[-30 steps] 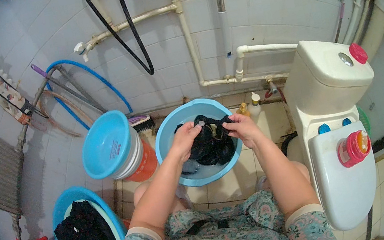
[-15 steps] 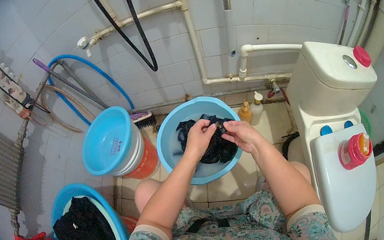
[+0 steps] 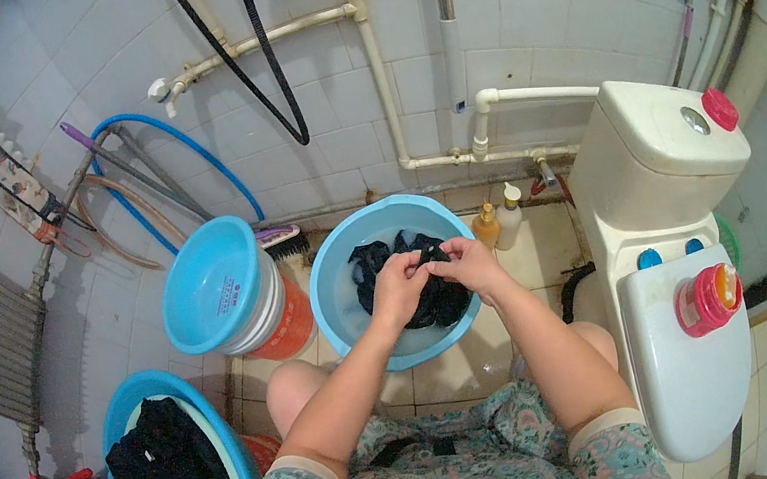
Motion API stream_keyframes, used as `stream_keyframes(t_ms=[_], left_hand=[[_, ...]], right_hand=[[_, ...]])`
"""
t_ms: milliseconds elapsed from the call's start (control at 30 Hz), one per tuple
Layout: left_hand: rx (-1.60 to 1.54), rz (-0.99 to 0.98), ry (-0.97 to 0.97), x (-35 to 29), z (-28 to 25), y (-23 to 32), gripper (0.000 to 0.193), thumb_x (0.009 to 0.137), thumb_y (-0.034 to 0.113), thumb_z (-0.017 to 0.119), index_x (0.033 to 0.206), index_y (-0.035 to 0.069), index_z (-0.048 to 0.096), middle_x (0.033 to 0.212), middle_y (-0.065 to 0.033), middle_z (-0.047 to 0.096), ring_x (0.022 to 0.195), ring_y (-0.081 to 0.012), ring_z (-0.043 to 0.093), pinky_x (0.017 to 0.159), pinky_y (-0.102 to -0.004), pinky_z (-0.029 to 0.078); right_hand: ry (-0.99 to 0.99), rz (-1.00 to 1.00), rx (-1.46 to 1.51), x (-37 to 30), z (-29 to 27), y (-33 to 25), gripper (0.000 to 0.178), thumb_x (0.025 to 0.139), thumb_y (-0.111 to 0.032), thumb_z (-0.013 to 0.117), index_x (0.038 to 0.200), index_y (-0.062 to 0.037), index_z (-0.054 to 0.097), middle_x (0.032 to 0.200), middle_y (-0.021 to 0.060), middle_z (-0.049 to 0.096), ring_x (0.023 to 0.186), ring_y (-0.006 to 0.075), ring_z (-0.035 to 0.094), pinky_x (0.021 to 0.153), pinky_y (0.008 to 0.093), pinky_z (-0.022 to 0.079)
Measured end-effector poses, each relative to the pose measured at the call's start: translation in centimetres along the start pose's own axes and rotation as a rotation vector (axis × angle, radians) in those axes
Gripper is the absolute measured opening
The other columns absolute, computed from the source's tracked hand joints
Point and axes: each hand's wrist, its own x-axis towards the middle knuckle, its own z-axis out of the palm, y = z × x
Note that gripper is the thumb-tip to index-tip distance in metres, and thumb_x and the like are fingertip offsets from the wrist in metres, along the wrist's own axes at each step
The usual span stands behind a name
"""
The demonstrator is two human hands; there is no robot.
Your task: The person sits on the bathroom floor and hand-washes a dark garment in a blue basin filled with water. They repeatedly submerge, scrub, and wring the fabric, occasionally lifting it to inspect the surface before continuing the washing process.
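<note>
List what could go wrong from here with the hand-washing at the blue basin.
1. Both hands, left hand and right hand, wring the dark garment over the blue basin; water may splash onto the tiled floor and make it slippery.
2. Two bottles stand right beside the basin's rim; an elbow swing or a shifted basin could topple them.

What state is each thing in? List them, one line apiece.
Left hand: fingers gripping the dark garment.
Right hand: fingers gripping the dark garment.
Dark garment: wet, bunched in the blue basin.
Blue basin: upright, holding water.
Stacked basins: tilted, empty.
Toilet lid: closed.
Laundry tub: holding clothes.
</note>
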Motion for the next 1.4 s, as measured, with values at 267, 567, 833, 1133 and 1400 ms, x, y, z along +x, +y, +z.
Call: stream_keyframes(t_ms=[267,567,833,1133,1400], left_hand=[[-0.067,-0.038,-0.062,0.2,0.0,-1.9,0.017,0.081,0.011,0.061,0.094,0.0,0.061,0.084,-0.0068,0.061,0.075,-0.0173,0.061,0.07,-0.028,0.047],[-0.035,-0.015,0.027,0.2,1.0,-2.7,0.017,0.079,0.014,0.065,0.087,0.0,0.059,0.081,-0.0108,0.06,0.072,-0.0202,0.061,0.068,-0.0304,0.047],[0.195,0.076,0.085,-0.7,1.8,-2.7,0.023,0.079,0.02,0.067,0.08,0.001,0.053,0.07,-0.0061,0.052,0.063,-0.0135,0.048,0.058,-0.0296,0.042],[-0.06,-0.115,-0.123,-0.4,1.2,-1.7,0.023,0.08,0.008,0.062,0.097,0.001,0.049,0.091,-0.007,0.053,0.067,-0.01,0.051,0.063,-0.0258,0.044],[0.016,0.059,-0.393,0.8,-0.9,-2.2,0.061,0.078,0.002,0.062,0.133,0.01,0.037,0.111,-0.0046,0.053,0.071,-0.0091,0.051,0.067,-0.0262,0.046]], right_hand=[[0.057,-0.078,-0.254,1.1,-0.2,2.3,0.019,0.074,-0.009,0.067,0.089,0.0015,0.062,0.076,0.0044,0.063,0.066,0.0127,0.058,0.06,0.0274,0.047],[0.057,0.035,0.098,0.0,0.2,0.8,0.024,0.073,-0.01,0.072,0.091,0.0029,0.063,0.077,0.0039,0.063,0.069,0.0117,0.058,0.06,0.0256,0.047],[0.185,-0.159,-0.593,-1.2,0.8,-0.3,0.032,0.07,-0.024,0.071,0.095,-0.006,0.065,0.078,0.0113,0.064,0.074,0.0272,0.062,0.067,0.0358,0.049],[0.186,-0.373,-0.766,-1.2,0.7,0.0,0.022,0.072,-0.016,0.067,0.091,-0.0046,0.064,0.086,0.0132,0.063,0.077,0.0273,0.062,0.069,0.036,0.05],[0.101,-0.546,-0.846,-2.2,1.4,-0.7,0.021,0.075,-0.01,0.06,0.096,-0.0089,0.059,0.095,0.0108,0.059,0.084,0.0333,0.06,0.07,0.0429,0.049]])
